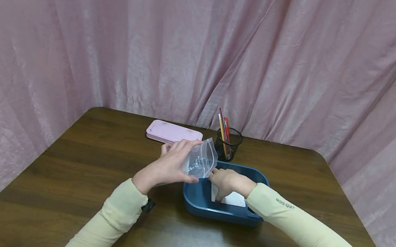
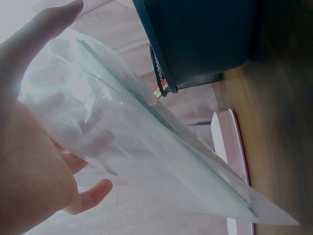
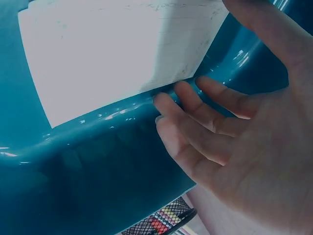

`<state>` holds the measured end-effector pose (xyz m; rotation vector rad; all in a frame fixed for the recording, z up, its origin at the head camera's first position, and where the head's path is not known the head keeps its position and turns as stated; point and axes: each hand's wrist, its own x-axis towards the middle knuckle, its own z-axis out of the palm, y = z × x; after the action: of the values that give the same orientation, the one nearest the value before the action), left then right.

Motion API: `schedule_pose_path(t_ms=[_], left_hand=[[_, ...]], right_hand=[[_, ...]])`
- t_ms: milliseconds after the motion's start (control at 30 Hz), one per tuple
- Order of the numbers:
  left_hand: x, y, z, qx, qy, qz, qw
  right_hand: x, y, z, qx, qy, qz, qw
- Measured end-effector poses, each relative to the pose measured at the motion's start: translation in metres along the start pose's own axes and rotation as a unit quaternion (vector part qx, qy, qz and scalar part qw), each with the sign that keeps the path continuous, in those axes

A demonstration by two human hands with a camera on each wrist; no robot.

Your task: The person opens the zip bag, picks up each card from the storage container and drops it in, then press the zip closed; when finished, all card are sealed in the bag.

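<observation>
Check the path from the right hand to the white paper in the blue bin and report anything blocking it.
Nothing visible blocks it: the right hand is inside the blue bin, its fingertips right by the edge of the white paper. The clear plastic bag in the left hand is off to the side.

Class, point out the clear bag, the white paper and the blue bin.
Clear bag [image 2: 132, 142]: left wrist view, middle of its side.
White paper [image 3: 117, 54]: right wrist view, middle of its face.
Blue bin [image 1: 222, 215]: head view, near outer wall.
</observation>
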<state>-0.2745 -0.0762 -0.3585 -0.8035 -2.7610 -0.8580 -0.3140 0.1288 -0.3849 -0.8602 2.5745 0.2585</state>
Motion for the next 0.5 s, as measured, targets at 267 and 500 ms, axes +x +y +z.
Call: schedule_pose_path(t_ms=[267, 500], left_hand=[[0.001, -0.001, 0.001, -0.004, -0.007, -0.008, 0.9999], [0.001, -0.001, 0.001, 0.000, -0.013, -0.011, 0.9999]], right_hand=[[-0.008, 0.014, -0.010, 0.097, -0.011, -0.026, 0.995], [-0.020, 0.027, -0.020, 0.148, 0.025, -0.057, 0.987]])
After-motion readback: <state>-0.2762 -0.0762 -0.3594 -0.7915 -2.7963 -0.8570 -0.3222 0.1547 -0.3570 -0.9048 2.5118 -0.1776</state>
